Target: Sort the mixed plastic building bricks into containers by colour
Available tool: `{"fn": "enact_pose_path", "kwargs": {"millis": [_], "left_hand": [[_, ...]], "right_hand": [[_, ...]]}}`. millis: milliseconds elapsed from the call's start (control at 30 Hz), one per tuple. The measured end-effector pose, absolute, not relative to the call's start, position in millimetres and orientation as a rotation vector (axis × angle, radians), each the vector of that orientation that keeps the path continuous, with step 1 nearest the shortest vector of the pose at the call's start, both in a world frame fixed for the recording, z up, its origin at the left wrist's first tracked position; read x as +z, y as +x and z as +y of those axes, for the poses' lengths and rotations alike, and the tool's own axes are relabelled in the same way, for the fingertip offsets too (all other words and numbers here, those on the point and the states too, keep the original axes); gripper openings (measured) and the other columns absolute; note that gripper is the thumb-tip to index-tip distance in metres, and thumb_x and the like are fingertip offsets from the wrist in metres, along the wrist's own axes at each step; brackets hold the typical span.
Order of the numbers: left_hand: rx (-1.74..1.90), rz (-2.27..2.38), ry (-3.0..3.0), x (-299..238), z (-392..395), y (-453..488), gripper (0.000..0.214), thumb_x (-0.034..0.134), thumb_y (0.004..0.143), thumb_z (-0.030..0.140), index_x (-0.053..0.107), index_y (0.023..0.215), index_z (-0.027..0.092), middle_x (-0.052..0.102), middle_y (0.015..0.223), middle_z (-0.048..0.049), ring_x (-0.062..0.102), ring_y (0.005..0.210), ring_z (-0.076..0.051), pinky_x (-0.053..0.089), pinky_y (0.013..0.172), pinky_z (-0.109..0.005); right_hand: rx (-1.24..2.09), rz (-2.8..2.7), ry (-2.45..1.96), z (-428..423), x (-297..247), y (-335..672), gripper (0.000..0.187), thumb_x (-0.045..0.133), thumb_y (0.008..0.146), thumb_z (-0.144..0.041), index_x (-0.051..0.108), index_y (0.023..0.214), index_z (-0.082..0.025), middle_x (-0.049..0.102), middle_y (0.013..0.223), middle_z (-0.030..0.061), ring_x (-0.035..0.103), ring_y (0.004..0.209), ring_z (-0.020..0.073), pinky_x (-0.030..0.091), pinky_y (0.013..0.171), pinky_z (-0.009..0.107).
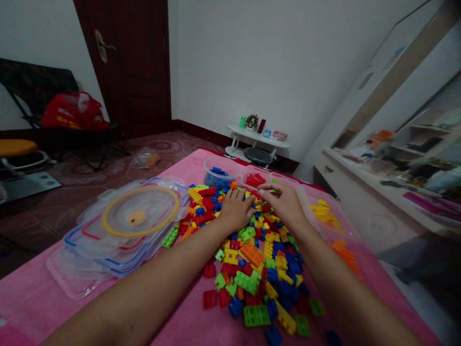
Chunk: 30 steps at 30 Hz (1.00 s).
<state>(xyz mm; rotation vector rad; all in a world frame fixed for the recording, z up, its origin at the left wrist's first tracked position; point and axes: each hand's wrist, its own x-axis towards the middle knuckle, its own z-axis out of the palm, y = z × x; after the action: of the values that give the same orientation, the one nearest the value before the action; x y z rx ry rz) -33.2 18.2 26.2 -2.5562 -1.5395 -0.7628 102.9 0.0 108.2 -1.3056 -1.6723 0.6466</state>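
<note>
A wide pile of mixed building bricks [252, 254] in red, blue, yellow, green and orange spreads over the pink cloth. My left hand [236, 211] lies palm down on the far part of the pile, its fingers stretched over the bricks. Close to the clear box of red bricks [255, 180], my right hand [284, 202] has thumb and fingers drawn together in a pinch. Whatever sits between those fingertips is too small to make out. Just beyond my left hand stands a round clear tub [221, 168] with blue bricks inside.
Yellow bricks [326, 215] and orange bricks [345, 257] fill containers along the right side. Stacked clear lids [126, 226] lie on the left of the pink cloth [32, 288]. Behind the table is a small white stand [257, 137]; a cluttered desk [363, 178] is at right.
</note>
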Motion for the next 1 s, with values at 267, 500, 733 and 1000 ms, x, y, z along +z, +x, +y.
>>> {"fn": "enact_pose_path", "kwargs": {"millis": [267,500,733,1000], "left_hand": [[-0.729,-1.481,-2.498,24,17,-31,0.045,0.043,0.089,0.045,0.049,0.129,0.026,0.048,0.134,-0.0095,0.042,0.123,-0.027,0.031,0.103,-0.045],[-0.713,-1.464,-2.507,22,17,-31,0.044,0.040,0.090,0.047,0.050,0.128,0.027,0.048,0.134,-0.0075,0.043,0.123,-0.024,0.034,0.102,-0.042],[-0.661,-1.416,-2.771,49,12,-36,0.044,0.029,0.095,0.043,0.060,0.118,0.023,0.061,0.119,-0.0069,0.053,0.113,-0.021,0.040,0.097,-0.036],[-0.718,-1.657,-2.553,97,11,-95,0.042,0.036,0.090,0.039,0.070,0.098,0.017,0.071,0.097,-0.0098,0.062,0.088,-0.022,0.045,0.078,-0.029]], "right_hand": [[0.770,-1.514,-1.223,-40,88,108,0.025,0.066,0.069,-0.037,0.069,0.081,-0.016,0.070,0.074,0.0046,0.065,0.059,0.0172,0.052,0.057,0.028],[0.721,-1.503,-1.219,-52,81,117,0.026,0.066,0.069,-0.039,0.068,0.082,-0.016,0.070,0.074,0.0052,0.065,0.058,0.0175,0.052,0.055,0.028],[0.633,-1.534,-1.190,-64,99,117,0.028,0.066,0.071,-0.039,0.068,0.084,-0.015,0.070,0.074,0.0056,0.066,0.062,0.0186,0.054,0.060,0.030],[0.542,-1.530,-1.130,-74,113,118,0.024,0.066,0.072,-0.036,0.069,0.083,-0.015,0.070,0.077,0.0062,0.066,0.060,0.0177,0.053,0.057,0.029]]}}
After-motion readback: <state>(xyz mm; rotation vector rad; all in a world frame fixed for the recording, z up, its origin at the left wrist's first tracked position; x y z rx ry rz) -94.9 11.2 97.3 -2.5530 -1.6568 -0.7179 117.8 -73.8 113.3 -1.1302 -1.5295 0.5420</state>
